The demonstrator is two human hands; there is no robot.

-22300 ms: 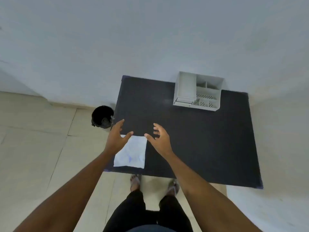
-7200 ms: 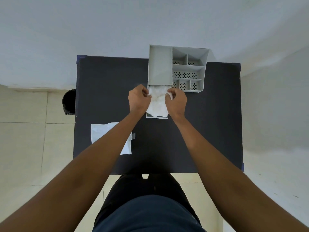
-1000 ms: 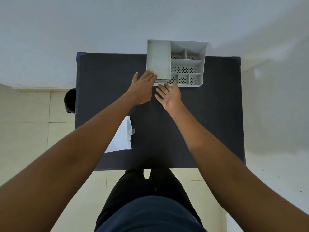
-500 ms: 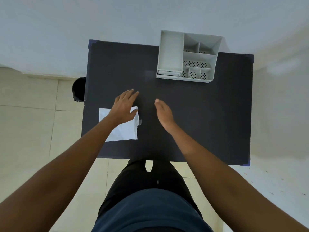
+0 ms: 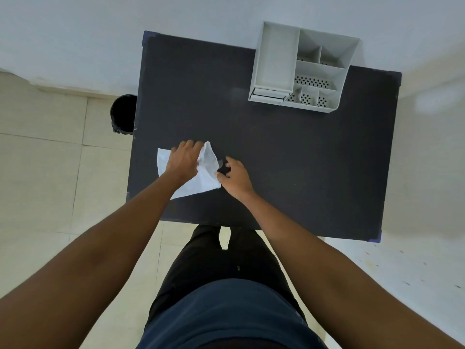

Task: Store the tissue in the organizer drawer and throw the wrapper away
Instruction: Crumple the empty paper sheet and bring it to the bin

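Both hands on flat wrapper (image 5: 201, 181), long axis left-right, right edge lifted

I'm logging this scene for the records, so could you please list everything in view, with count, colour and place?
table: one, black, against the wall, in front of the person
organizer: one, light grey, far right of the table, drawer at its front left pushed in
wrapper: one, white, near left part of the table, its right edge lifted
bin: one, black, on the floor beside the table's left edge
floor: cream tiles, left and below
left hand: one, on the wrapper, fingers curled over it
right hand: one, grip pinching the wrapper's right edge
legs: dark trousers, bottom centre
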